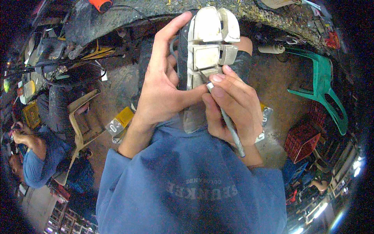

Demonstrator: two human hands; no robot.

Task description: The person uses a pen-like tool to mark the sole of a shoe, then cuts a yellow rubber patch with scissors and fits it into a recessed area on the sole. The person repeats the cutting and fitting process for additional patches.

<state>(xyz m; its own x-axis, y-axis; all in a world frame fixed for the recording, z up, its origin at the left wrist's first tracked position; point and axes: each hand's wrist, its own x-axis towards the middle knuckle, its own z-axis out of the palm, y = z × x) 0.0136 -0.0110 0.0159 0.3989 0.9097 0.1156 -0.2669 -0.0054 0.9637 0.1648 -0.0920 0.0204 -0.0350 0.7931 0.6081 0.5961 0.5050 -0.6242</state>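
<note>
A shoe is held sole up in front of my chest, with thick off-white tread blocks divided by grooves. Its dark upper shows along the left side. My left hand wraps the shoe from the left, thumb across the sole and fingers reaching along the far side. Between the thumb and fingers of my right hand is a slim awl-like tool with a grey handle and a white collar. Its thin dark tip touches the sole at a groove near the middle. The exact shape of the tip is too small to tell.
Beyond the shoe runs a worn, dirty bench edge with an orange object. A green plastic chair and red crate stand right. Left are a beige chair, a yellow-and-grey box and another person.
</note>
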